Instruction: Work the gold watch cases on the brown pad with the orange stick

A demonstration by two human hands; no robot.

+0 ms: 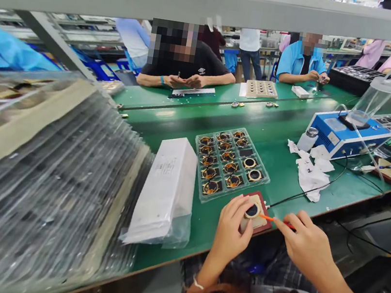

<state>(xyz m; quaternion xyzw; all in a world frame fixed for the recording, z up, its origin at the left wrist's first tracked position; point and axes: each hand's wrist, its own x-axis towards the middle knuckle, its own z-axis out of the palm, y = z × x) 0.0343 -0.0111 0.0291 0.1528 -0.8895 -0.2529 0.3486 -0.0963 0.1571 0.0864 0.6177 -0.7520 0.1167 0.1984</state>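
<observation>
Left grip: left hand (233,228) closed on the round part (252,211), with fingertips curled over its left rim and pressing it down.
Right grip: right hand (307,244) pinched shut on the orange tool (268,218), a thin stick with its tip pointing at 9 o'clock toward the part.
Tip contact: the tip reaches the part's right edge – I cannot tell from here whether it touches.
Part location: the round part has a dark centre and sits on the red-edged fixture block (260,224) at the near edge of the green bench (283,150).
Tray: the clear pocket tray (201,172) lies just beside the block at 11 o'clock. Most pockets hold copper-coloured ring parts and one pocket shows dark.
Packet: the white bagged packet (166,191) lies at 9 o'clock of the block, near the tray.
Stack: a stack of clear trays (45,192) stands further out at 9 o'clock.
Wipes: crumpled white wipes (310,176) lie at 1 o'clock.
Cable: a black cable (306,192) runs across the wipes' near edge.
Equipment: a blue unit (344,134) sits at 1 o'clock beyond the wipes, with a small white bottle (309,139) just beside it.
Other people: a person in a black shirt (193,65) sits at 11 o'clock and a person in a blue shirt (300,59) at 12 o'clock. Both are seated across the bench, well apart from these hands.
</observation>
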